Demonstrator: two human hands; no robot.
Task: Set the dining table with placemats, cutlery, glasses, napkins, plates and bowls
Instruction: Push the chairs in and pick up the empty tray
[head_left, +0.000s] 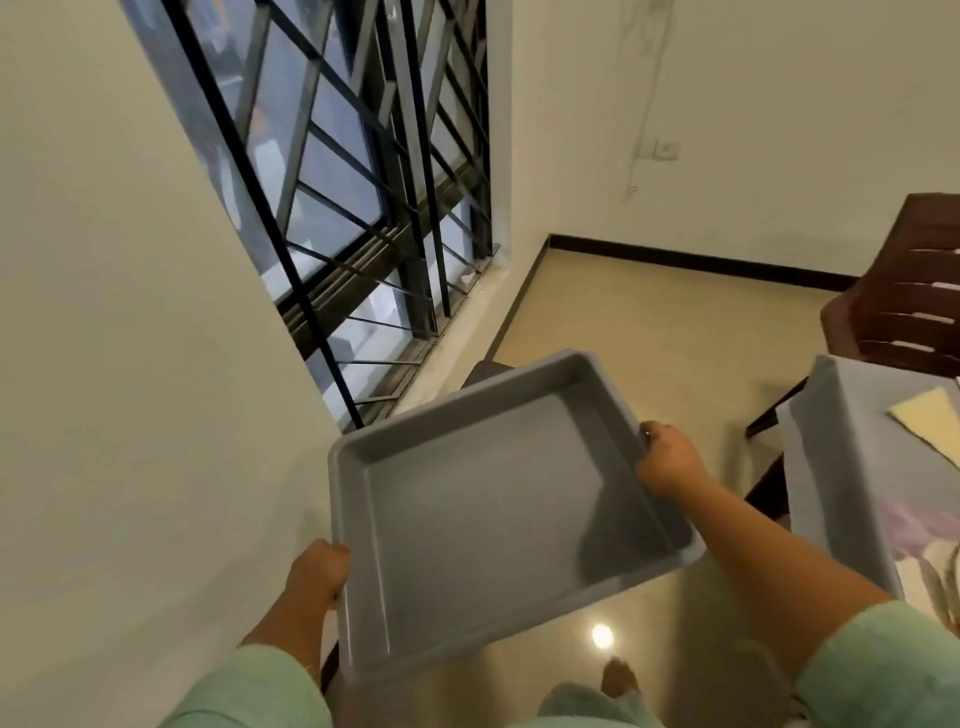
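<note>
Both hands carry a grey tray (498, 509) in the air above the floor (649, 332) (nothing lies in it): the left hand (317, 571) grips its near-left rim, the right hand (670, 460) grips its right rim, beside the table (831, 467).

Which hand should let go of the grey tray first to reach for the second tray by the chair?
Probably the right hand. It grips the grey tray on the rim nearest the second tray, which sits at the right beside the chair. The left hand holds the opposite rim, by the wall.
</note>
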